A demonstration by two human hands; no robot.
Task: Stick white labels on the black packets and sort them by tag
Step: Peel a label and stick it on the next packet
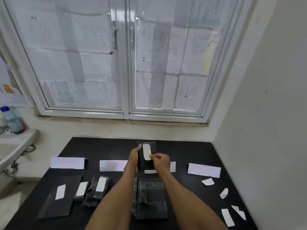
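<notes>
1. Behind the black table [191, 151] a papered window fills the wall; tag cards [67, 163] stand in a row, their pink writing too blurred to read.
2. Left of centre, labelled packets [98, 190] lie below the cards.
3. Left hand [133, 161] clamps the raised black packet [146, 159] by its edge; a loose grip could let it twist.
4. Right hand [162, 161] pinches the white label's [146, 151] lower end, which may crease or stick crooked.
5. Far right, loose paper strips [227, 217] could get mixed up.
</notes>
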